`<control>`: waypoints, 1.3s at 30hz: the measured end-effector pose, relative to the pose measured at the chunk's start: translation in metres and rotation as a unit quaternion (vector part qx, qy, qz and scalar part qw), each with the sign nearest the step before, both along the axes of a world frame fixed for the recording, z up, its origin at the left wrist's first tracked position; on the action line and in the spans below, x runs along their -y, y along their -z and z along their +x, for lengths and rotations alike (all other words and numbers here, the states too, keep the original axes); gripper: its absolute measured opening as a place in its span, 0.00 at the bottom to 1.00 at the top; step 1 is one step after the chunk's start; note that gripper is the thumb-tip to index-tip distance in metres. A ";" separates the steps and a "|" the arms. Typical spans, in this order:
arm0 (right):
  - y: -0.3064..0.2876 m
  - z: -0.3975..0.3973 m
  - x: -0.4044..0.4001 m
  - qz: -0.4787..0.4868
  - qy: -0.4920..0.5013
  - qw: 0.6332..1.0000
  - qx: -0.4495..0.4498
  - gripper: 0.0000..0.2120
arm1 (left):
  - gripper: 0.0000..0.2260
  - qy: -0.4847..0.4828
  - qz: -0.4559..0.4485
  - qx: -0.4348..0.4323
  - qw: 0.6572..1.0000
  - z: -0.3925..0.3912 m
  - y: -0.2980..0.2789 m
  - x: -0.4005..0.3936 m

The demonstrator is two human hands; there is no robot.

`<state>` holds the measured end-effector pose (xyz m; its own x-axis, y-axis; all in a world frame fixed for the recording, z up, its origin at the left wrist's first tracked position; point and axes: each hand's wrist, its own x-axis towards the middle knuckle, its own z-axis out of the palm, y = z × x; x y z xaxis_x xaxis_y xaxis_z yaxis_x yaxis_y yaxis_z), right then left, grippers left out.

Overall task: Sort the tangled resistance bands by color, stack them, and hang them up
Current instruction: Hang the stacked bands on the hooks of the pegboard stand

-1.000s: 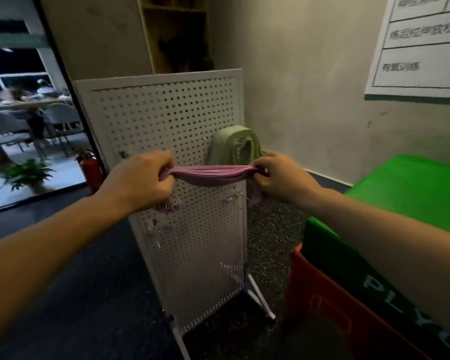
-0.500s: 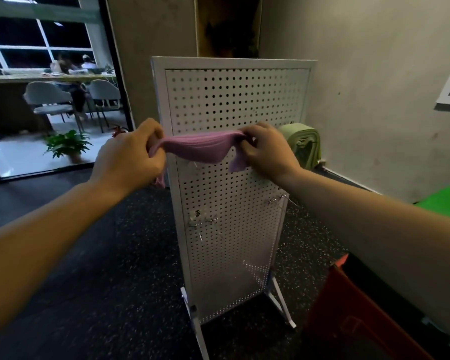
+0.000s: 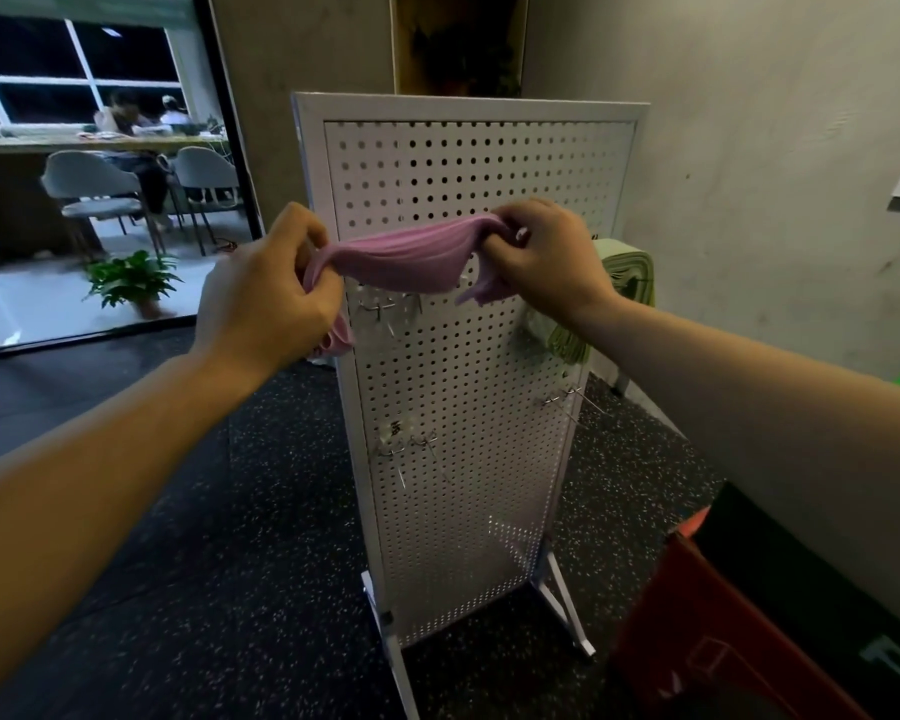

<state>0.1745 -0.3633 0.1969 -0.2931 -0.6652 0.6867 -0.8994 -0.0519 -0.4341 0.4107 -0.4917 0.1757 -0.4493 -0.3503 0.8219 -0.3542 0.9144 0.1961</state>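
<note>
A person stands facing a white pegboard stand (image 3: 468, 314) on a dark speckled floor. Both arms reach forward. The left hand (image 3: 261, 298) and the right hand (image 3: 546, 257) each clutch one end of a stack of pink resistance bands (image 3: 411, 257), fingers curled tightly round the fabric, so that it spans between them like a short hammock.

A second ago the view was off to one side, and the bands were bunched into a thin rope in front of the board. Now the person faces the board squarely, and the bands are spread wider and lifted just above a pair of metal hooks (image 3: 385, 304) in the upper left of the board. That suggests the pink stack is about to be hung there.

A stack of pale green bands (image 3: 624, 267) already hangs at the board's right edge, so that colour looks done. More bare hooks sit lower down. A red and black box (image 3: 723, 631) stands at the lower right.
</note>
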 end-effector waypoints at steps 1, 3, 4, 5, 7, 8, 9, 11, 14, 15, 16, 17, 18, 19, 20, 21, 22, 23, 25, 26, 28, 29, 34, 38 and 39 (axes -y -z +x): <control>0.003 -0.001 -0.001 0.010 0.008 1.000 -0.013 0.07 | 0.05 0.003 0.001 0.005 1.000 0.000 0.002 -0.001; 0.009 -0.002 -0.008 0.028 0.015 0.999 -0.024 0.06 | 0.04 0.014 0.002 0.019 1.000 0.001 0.006 -0.002; 0.012 -0.002 -0.013 0.040 0.013 0.999 -0.025 0.06 | 0.05 0.020 0.005 0.026 0.999 0.003 0.008 -0.003; 0.017 -0.002 -0.018 0.048 0.010 0.998 -0.030 0.06 | 0.05 0.025 0.008 0.033 0.999 0.005 0.010 -0.004; 0.026 0.000 -0.030 0.062 0.006 0.997 -0.040 0.06 | 0.06 0.034 0.005 0.059 0.998 0.010 0.016 -0.009; 0.031 0.002 -0.036 0.066 0.005 0.997 -0.040 0.06 | 0.04 0.042 0.001 0.076 0.996 0.013 0.020 -0.012; 0.035 0.003 -0.042 0.067 0.003 0.997 -0.036 0.07 | 0.03 0.051 -0.004 0.091 0.995 0.016 0.024 -0.016; 0.042 0.004 -0.053 0.065 -0.003 0.998 -0.022 0.08 | 0.03 0.061 -0.014 0.108 0.992 0.022 0.030 -0.022; 0.046 0.008 -0.067 0.054 -0.016 0.998 -0.024 0.09 | 0.03 0.065 -0.013 0.101 0.993 0.029 0.030 -0.032; 0.044 0.009 -0.071 0.051 -0.018 0.998 -0.027 0.09 | 0.03 0.071 -0.014 0.096 0.993 0.031 0.028 -0.035; 0.042 0.009 -0.074 0.047 -0.019 0.998 -0.029 0.09 | 0.03 0.080 -0.020 0.093 0.992 0.032 0.025 -0.038; 0.039 0.009 -0.076 0.045 -0.020 0.998 -0.033 0.09 | 0.03 0.086 -0.027 0.093 0.992 0.033 0.022 -0.041; 0.036 0.009 -0.077 0.042 -0.019 0.998 -0.040 0.09 | 0.04 0.091 -0.032 0.091 0.991 0.034 0.019 -0.044; 0.032 0.009 -0.078 0.039 -0.018 0.998 -0.047 0.09 | 0.04 0.092 -0.034 0.086 0.991 0.033 0.016 -0.046; 0.030 0.009 -0.077 0.037 -0.018 0.998 -0.050 0.08 | 0.04 0.090 -0.035 0.078 0.992 0.033 0.013 -0.046; 0.026 0.008 -0.077 0.034 -0.021 0.998 -0.049 0.07 | 0.03 0.087 -0.036 0.069 0.993 0.031 0.010 -0.046; 0.023 0.008 -0.075 0.029 -0.024 0.998 -0.048 0.06 | 0.03 0.082 -0.035 0.060 0.994 0.029 0.008 -0.044; 0.020 0.006 -0.072 0.025 -0.024 0.998 -0.048 0.06 | 0.03 0.076 -0.031 0.051 0.995 0.026 0.005 -0.041; 0.015 0.004 -0.063 0.023 -0.020 0.998 -0.052 0.06 | 0.04 0.053 -0.026 0.034 0.998 0.020 0.000 -0.031; 0.013 0.002 -0.056 0.023 -0.018 0.998 -0.054 0.06 | 0.05 0.038 -0.029 0.029 0.998 0.017 -0.002 -0.026; 0.013 -0.001 -0.042 0.023 -0.011 0.998 -0.056 0.08 | 0.05 0.008 -0.038 0.020 0.999 0.012 -0.004 -0.019; 0.014 -0.003 -0.034 0.024 -0.004 0.998 -0.055 0.08 | 0.05 -0.004 -0.044 0.017 0.999 0.010 -0.003 -0.016; 0.031 0.002 -0.002 0.011 0.016 1.000 -0.018 0.12 | 0.06 -0.022 -0.048 0.015 0.998 0.002 0.018 -0.005; 0.058 0.007 0.009 0.029 0.035 0.999 0.023 0.12 | 0.07 -0.023 0.026 0.031 0.999 -0.003 0.053 -0.001; 0.065 0.008 0.008 0.033 0.038 0.998 0.031 0.12 | 0.07 -0.024 0.043 0.039 0.998 -0.004 0.063 -0.002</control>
